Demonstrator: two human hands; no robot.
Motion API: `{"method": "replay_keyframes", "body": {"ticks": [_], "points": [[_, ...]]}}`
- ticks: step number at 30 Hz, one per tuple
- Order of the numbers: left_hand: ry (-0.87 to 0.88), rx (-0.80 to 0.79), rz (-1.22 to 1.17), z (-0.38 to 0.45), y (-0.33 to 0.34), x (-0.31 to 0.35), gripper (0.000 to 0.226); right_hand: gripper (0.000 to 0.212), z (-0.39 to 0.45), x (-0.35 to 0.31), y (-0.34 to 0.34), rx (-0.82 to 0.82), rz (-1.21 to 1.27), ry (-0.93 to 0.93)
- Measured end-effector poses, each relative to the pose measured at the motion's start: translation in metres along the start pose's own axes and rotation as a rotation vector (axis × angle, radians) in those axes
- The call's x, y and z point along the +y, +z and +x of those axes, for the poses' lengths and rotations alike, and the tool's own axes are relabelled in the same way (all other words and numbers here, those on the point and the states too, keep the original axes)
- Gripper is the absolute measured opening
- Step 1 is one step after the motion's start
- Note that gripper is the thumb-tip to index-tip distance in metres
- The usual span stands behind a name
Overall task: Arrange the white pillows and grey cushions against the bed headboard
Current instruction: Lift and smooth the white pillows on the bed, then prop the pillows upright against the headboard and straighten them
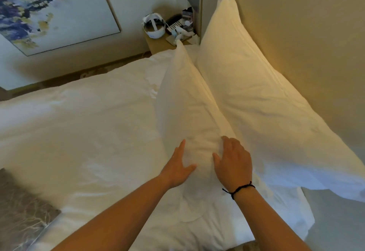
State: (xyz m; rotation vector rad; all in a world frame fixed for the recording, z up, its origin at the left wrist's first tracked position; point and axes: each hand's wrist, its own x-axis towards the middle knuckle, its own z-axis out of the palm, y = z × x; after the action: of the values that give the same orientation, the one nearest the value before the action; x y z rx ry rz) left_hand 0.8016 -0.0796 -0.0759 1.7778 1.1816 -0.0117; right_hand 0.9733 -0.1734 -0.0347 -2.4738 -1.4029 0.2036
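Head view shows your hands on the front pillow (183, 100), which stands on edge on the bed (79, 122) and runs along the headboard (296, 43) side. Behind it, the back pillow (256, 92) already leans on the headboard. The front pillow touches it along their shared seam.

Your left hand (178, 168) lies flat against the pillow's near end, fingers straight, thumb spread. Your right hand (233, 163) rests on the top of that same end, fingers relaxed and slightly bent over the fabric; neither hand pinches anything.

By the look of it, you are settling this pillow upright against the one behind. To do it well, press with open palms rather than grabbing, so the cover stays smooth. Push the near end toward the headboard until it sits parallel with the back pillow, then pat the top edge to even the filling. The far corner, near the nightstand (158, 45), stands up in a point; check that it does not flop over.

A grey cushion (21, 211) lies at the bed's near left corner, well apart from the pillows, and I judge it not yet placed.
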Motion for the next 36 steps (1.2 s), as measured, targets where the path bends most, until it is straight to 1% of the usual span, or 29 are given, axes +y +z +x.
{"method": "replay_keyframes", "body": {"ticks": [3, 5, 7, 11, 13, 15, 18, 21, 23, 25, 26, 29, 32, 34, 36], "points": [[-0.110, 0.092, -0.060, -0.036, -0.028, -0.044, 0.095, 0.044, -0.010, -0.045, 0.013, -0.055, 0.019, -0.149], [-0.243, 0.142, -0.100, -0.070, -0.047, -0.086, 0.094, 0.043, -0.022, -0.081, 0.032, -0.191, 0.051, -0.260], [-0.379, 0.220, -0.149, -0.109, -0.065, -0.131, 0.095, 0.050, -0.039, -0.120, 0.055, -0.345, 0.061, -0.374], [-0.609, 0.457, -0.325, -0.186, -0.098, -0.203, 0.093, 0.058, -0.075, -0.200, 0.098, -0.539, 0.049, -0.576], [-0.682, 0.569, -0.398, -0.219, -0.112, -0.233, 0.089, 0.059, -0.091, -0.240, 0.118, -0.625, 0.002, -0.696], [-0.743, 0.647, -0.428, -0.245, -0.125, -0.263, 0.086, 0.059, -0.104, -0.282, 0.136, -0.695, -0.065, -0.828], [-0.809, 0.720, -0.426, -0.275, -0.139, -0.309, 0.080, 0.056, -0.124, -0.344, 0.167, -0.783, -0.152, -1.001], [-0.846, 0.760, -0.378, -0.297, -0.149, -0.355, 0.075, 0.053, -0.141, -0.401, 0.204, -0.886, -0.213, -1.075], [-0.869, 0.756, -0.354, -0.310, -0.152, -0.386, 0.072, 0.053, -0.149, -0.435, 0.231, -0.999, -0.229, -1.010], [-0.896, 0.760, -0.353, -0.321, -0.155, -0.413, 0.069, 0.056, -0.153, -0.466, 0.258, -1.105, -0.211, -0.882], [-0.903, 0.771, -0.346, -0.326, -0.156, -0.425, 0.067, 0.057, -0.154, -0.481, 0.273, -1.131, -0.202, -0.820], [-0.911, 0.791, -0.291, -0.338, -0.163, -0.459, 0.065, 0.062, -0.155, -0.520, 0.318, -1.183, -0.148, -0.640], [-0.928, 0.790, -0.241, -0.342, -0.170, -0.491, 0.066, 0.067, -0.161, -0.558, 0.360, -1.215, 0.020, -0.329], [-0.924, 0.785, -0.245, -0.340, -0.174, -0.509, 0.066, 0.062, -0.166, -0.579, 0.384, -1.196, 0.104, -0.170], [-0.909, 0.771, -0.265, -0.338, -0.176, -0.522, 0.067, 0.052, -0.170, -0.592, 0.405, -1.209, 0.143, -0.069]]}}
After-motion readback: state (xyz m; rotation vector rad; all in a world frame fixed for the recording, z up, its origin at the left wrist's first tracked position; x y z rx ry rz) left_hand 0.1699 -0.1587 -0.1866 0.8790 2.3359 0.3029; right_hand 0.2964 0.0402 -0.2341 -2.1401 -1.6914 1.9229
